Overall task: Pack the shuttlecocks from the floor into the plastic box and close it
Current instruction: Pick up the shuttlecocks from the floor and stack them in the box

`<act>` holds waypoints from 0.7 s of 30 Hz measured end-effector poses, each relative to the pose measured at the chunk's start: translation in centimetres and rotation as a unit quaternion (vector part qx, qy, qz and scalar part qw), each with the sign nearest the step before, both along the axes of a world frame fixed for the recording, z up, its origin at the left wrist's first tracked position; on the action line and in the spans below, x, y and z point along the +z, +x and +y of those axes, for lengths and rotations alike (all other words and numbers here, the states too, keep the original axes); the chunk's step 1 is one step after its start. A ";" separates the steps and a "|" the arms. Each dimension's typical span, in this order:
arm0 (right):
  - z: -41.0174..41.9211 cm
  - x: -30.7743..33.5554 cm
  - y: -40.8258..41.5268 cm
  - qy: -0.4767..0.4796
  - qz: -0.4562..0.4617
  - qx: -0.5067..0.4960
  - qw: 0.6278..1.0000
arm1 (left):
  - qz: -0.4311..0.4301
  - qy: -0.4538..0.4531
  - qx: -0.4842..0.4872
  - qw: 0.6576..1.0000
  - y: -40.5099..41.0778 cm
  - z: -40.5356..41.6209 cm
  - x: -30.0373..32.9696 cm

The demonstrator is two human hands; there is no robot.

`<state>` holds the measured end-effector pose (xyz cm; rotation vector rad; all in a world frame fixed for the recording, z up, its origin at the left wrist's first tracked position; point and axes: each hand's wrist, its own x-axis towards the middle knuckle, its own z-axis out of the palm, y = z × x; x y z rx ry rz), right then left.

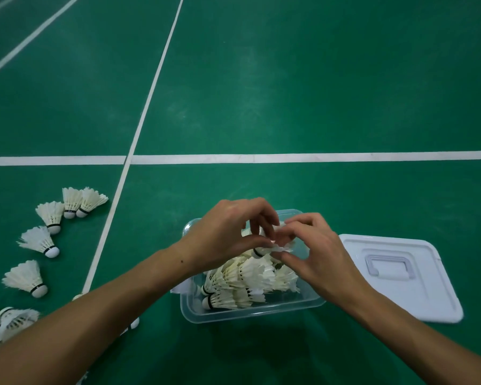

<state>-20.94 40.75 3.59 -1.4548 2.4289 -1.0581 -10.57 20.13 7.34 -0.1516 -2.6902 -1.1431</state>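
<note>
A clear plastic box point(250, 312) stands open on the green floor, holding several white feather shuttlecocks point(247, 282). Above its far half, my left hand point(228, 234) and my right hand point(314, 251) meet and both pinch one shuttlecock point(272, 247), its black-banded cork toward my left hand and its feathers toward my right. The white lid point(400, 276) lies flat on the floor to the right of the box, handle side up. Several more loose shuttlecocks point(39, 240) lie in a curved row on the floor at the left.
White court lines point(289, 158) cross the green floor beyond the box, and one slanted line point(117, 190) runs between the loose shuttlecocks and the box. More shuttlecocks point(6, 320) lie at the lower left, partly hidden by my left forearm.
</note>
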 end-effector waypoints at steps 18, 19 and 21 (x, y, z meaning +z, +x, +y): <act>2.3 -3.1 1.6 0.206 0.122 -0.047 0.970 | -0.185 -0.166 0.086 0.965 3.3 1.3 -7.3; 1.9 -3.2 1.7 0.215 0.106 -0.042 0.970 | -0.187 -0.167 0.093 0.964 3.3 1.4 -7.6; 1.1 -3.2 1.8 0.233 0.073 -0.032 0.969 | -0.188 -0.167 0.112 0.961 3.1 1.5 -7.9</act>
